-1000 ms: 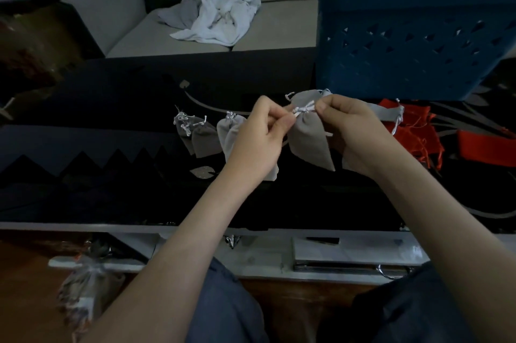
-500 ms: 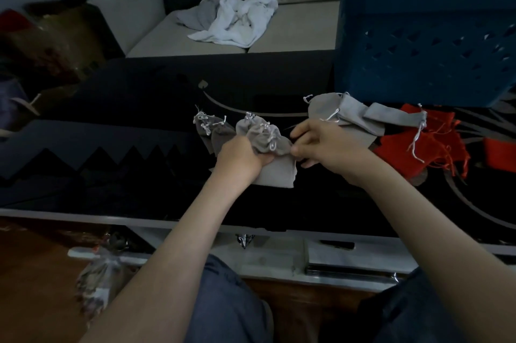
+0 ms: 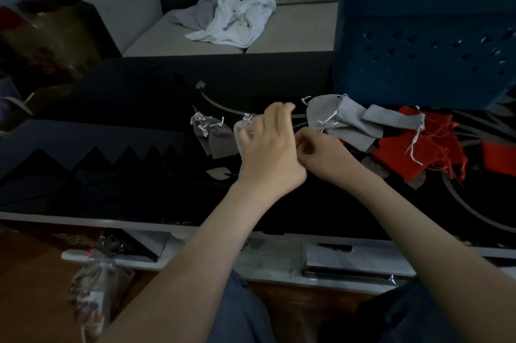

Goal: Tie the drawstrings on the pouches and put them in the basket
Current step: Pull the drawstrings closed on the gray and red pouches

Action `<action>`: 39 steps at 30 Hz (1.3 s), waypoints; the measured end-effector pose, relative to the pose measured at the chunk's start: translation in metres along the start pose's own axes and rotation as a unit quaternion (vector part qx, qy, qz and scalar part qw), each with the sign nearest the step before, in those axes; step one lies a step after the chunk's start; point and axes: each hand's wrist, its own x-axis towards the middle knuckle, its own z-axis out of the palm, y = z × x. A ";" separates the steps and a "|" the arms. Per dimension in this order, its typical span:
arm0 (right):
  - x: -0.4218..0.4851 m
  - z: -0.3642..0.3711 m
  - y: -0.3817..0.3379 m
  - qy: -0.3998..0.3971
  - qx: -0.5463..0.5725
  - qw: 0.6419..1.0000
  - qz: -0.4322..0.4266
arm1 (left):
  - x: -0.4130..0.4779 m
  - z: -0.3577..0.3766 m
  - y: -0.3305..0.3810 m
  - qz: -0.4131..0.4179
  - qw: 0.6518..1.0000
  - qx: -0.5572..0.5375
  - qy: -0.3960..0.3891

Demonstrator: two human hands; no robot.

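Lifting off the tied grey pouch (image 3: 239,132), the left hand (image 3: 268,147) is loosening; the right hand (image 3: 324,155) is curling, contents unclear. Untied pouches (image 3: 343,122) are waiting right, by the basket (image 3: 418,44).

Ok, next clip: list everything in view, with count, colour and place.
Blue plastic lattice basket: one, blue, table's far right.
Cinched grey fabric pouches: about three, grey, table centre-left, one partly hidden.
Flat grey fabric pouches: about three, grey, overlapping in front of the basket.
Red fabric pouches: several, red, right of the flat grey ones.
Black patterned glass table: one, black, under pouches and basket.
Crumpled cloths: roughly two, white and grey, sofa seat.
Beige cushioned sofa: one, beige, behind the table.
Plastic-wrapped bundle: one, pale, floor, lower left.
Left hand: one, over a cinched pouch, blurred, grip unclear.
Right hand: one, fingers curled, beside the left, grip unclear.
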 end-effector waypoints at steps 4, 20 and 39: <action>0.001 -0.009 0.014 0.089 -0.087 0.992 0.010 | 0.002 0.003 0.019 0.031 0.999 -0.028 0.002; -0.006 -0.026 0.044 0.041 -0.256 0.966 0.001 | 0.009 0.041 0.015 -0.001 0.992 0.034 -0.120; -0.014 -0.042 0.040 -0.003 -0.199 0.980 0.002 | 0.037 0.039 0.024 -0.367 0.715 -0.581 -0.131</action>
